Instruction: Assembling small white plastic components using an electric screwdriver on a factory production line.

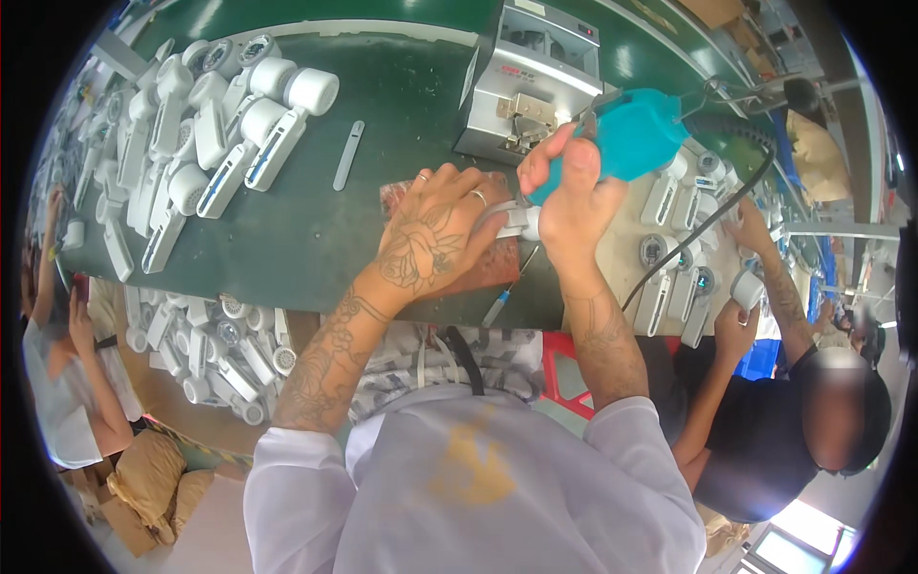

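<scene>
My left hand (432,228) is closed around a white handheld fan (518,222), pressing it down on a worn red mat (488,268). Most of the fan is hidden under the palm and fingers. In my right hand (579,206) is a teal electric screwdriver (633,134), tilted, its lower end close to the fan. My fingers cover its tip, so I cannot tell whether it touches the fan. A small screwdriver with a blue handle (496,309) lies by the mat's near right corner.
A screw feeder (531,81) stands behind the mat. Several white fans (229,167) crowd the green bench's left; others fill a box (215,421) below. A pale strip (350,155) lies between. A black cord (712,225) hangs at right, where a co-worker's hand (734,330) holds a fan.
</scene>
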### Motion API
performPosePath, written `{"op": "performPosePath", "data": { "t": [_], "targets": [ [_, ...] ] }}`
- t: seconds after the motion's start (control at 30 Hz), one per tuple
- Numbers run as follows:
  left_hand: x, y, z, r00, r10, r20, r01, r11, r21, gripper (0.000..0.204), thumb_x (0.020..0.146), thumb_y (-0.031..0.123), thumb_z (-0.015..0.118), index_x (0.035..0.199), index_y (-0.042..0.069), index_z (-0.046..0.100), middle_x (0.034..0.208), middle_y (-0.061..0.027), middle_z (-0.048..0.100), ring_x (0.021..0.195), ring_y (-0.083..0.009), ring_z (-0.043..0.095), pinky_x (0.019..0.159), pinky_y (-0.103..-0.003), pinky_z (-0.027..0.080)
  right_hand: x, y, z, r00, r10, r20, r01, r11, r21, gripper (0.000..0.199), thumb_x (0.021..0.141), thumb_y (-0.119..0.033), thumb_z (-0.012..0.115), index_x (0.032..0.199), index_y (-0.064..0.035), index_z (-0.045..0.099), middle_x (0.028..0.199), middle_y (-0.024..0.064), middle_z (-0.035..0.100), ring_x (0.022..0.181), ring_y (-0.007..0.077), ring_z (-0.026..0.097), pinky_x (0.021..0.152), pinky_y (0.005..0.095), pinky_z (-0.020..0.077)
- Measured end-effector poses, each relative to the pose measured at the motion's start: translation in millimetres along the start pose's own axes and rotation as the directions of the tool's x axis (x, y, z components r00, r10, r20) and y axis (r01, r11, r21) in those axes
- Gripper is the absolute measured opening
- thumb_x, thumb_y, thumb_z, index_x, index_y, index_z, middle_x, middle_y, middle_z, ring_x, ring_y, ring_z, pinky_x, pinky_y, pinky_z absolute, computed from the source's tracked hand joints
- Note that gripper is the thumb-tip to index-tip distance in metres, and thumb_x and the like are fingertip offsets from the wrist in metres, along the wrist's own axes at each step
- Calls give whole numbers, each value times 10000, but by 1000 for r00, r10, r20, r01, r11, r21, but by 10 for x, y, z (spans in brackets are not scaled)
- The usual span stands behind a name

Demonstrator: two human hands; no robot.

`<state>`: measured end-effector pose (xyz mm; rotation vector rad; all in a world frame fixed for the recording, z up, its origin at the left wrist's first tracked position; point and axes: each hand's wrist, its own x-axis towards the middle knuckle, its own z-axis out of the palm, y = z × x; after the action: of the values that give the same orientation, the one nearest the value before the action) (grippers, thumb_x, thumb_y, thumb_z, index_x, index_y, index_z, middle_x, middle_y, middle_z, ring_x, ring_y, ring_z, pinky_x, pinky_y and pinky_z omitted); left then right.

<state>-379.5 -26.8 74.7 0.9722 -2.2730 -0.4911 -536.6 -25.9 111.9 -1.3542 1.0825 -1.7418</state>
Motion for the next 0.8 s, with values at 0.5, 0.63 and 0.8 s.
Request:
{"op": "performPosePath", "data": {
  "t": [0.5, 0.63, 0.8],
  "targets": [
    [-68, -68, 57, 1000, -11, -18, 10, 999, -48, 303, 914, 282, 625, 1064, 28, 694, 1191, -163, 632, 1094, -373, 570, 1009, -505, 416, 618, 73, 76, 969, -239, -67, 225, 960, -169, 414, 1027, -397, 555, 971, 13, 572, 665, 54, 565, 580, 158, 565, 535, 294, 452],
    [-61, -68, 93, 1000, -5, -9, 4, 999, -46, 290, 909, 283, 632, 1073, 52, 696, 1157, -151, 634, 1087, -366, 569, 1010, -506, 419, 606, 137, 83, 974, -221, -40, 213, 966, -148, 381, 1031, -364, 557, 944, 7, 568, 671, 57, 568, 572, 157, 559, 531, 297, 449],
    [-48, -30, 11, 1000, 1, -31, -2, 999, -33, 281, 911, 280, 635, 1073, 58, 692, 1145, -141, 637, 1076, -363, 574, 1005, -508, 426, 483, -65, 115, 998, -62, -32, 56, 986, -155, 391, 1031, -369, 549, 943, 12, 576, 658, 63, 560, 562, 158, 554, 526, 298, 447]
  ]
}}
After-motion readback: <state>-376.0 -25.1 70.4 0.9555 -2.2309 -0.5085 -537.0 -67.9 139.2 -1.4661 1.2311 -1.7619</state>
